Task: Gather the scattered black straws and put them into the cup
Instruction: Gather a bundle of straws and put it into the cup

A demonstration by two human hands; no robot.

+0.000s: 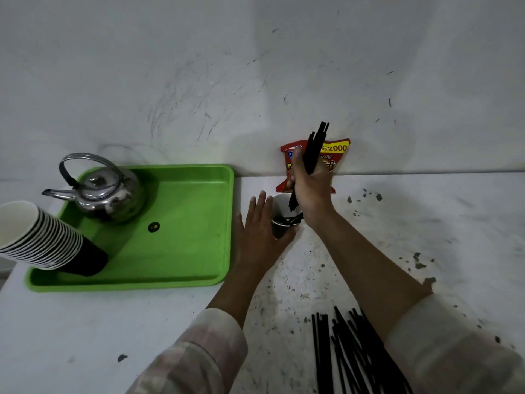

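- Nearest me on the bench, a loose pile of black straws lies at the lower right, partly under my right sleeve and cut off by the edge of view; I judge this the larger share of the work left.
- Further out, my left hand rests against the left side of the cup, its fingers spread and extended, steadying it without closing round anything.
- Inside the cup I see a few straws already lying at the bottom, so some are done.
- Just above it, my right hand is clenched round a bundle of straws, held nearly upright with the lower ends dipping past the rim; I take this batch as going in but not yet released.
- Behind, a red snack packet leans at the wall.
- Off to the left, apart from the task, sits a green tray with a kettle and stacked cups.
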